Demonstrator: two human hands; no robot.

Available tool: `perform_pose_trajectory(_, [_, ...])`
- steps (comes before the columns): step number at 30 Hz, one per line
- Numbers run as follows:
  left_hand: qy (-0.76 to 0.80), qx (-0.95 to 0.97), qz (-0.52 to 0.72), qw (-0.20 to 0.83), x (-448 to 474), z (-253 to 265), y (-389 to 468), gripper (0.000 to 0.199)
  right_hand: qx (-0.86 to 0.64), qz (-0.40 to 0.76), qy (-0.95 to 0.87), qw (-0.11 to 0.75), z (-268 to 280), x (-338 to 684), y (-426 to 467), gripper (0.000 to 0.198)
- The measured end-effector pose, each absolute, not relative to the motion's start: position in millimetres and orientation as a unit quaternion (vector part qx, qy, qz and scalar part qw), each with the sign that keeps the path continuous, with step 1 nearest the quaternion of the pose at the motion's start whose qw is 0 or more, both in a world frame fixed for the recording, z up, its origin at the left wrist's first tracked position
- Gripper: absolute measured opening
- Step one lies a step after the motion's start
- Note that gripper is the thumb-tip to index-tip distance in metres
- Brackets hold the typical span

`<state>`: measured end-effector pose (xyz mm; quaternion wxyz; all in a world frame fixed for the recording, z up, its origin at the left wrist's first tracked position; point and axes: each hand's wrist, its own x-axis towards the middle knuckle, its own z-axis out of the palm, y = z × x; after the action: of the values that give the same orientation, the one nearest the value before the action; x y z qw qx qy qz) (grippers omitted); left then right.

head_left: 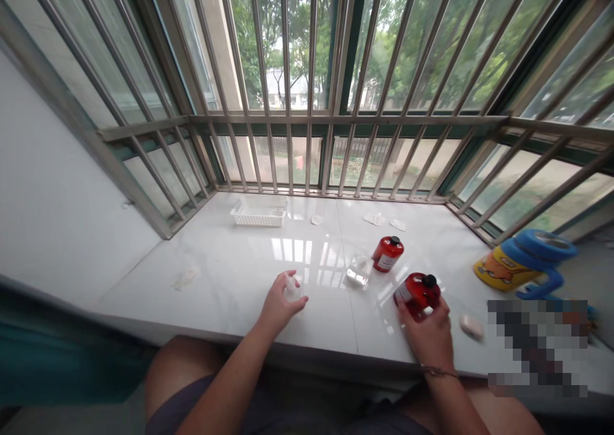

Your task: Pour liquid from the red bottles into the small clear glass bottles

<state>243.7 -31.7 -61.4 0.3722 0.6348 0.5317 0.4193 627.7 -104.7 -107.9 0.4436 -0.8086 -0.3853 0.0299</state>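
My left hand [281, 302] is curled round a small clear-and-white container [293, 286] on the white sill; its exact kind is hard to make out. My right hand [429, 329] grips a red bottle [423, 290] with a black cap, fingers and thumb on its lower sides. Just behind stands a second red bottle [389, 255], with a dark cap and a pale label. Beside that one, to the left, is a clear plastic box [359, 270]. A small pale, rounded block [472, 326] lies to the right of my right hand.
A white mesh basket [259, 217] sits at the back left. Crumpled white pieces lie near the window bars, and a thin white piece [185, 278] lies at left. A blue-and-yellow mug [522, 262] leans at right beside a blurred-out patch. Metal bars [311, 120] enclose the sill.
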Motion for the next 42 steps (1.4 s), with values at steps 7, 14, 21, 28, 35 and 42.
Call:
perform_pose_trajectory(7, [0.555, 0.612, 0.409, 0.388, 241.2, -61.4, -30.9, 0.068, -0.810, 0.030, -0.390, 0.438, -107.8, 628.2, -105.1, 0.123])
perform_pose_trajectory(14, [0.525, 0.628, 0.422, 0.391, 240.9, -59.7, -30.6, 0.054, -0.811, 0.035, -0.382, 0.442, -105.0, 626.0, -104.8, 0.120])
perform_pose_trajectory(21, [0.510, 0.645, 0.421, 0.383, 240.8, -59.4, -30.2, 0.041, -0.794, 0.024, -0.398, 0.458, -112.0, 629.8, -104.4, 0.117])
perform_pose_trajectory(28, [0.530, 0.629, 0.412, 0.393, 240.7, -62.4, -29.5, 0.061, -0.793, 0.018, -0.409, 0.451, -115.9, 632.9, -103.2, 0.115])
perform_pose_trajectory(35, [0.526, 0.624, 0.431, 0.385, 240.8, -63.6, -29.6, 0.060, -0.799, 0.020, -0.406, 0.443, -116.7, 632.4, -103.6, 0.119])
perform_pose_trajectory(42, [0.528, 0.637, 0.429, 0.362, 245.2, -61.3, -30.2, 0.049, -0.785, 0.018, -0.406, 0.467, -118.9, 632.5, -104.7, 0.113])
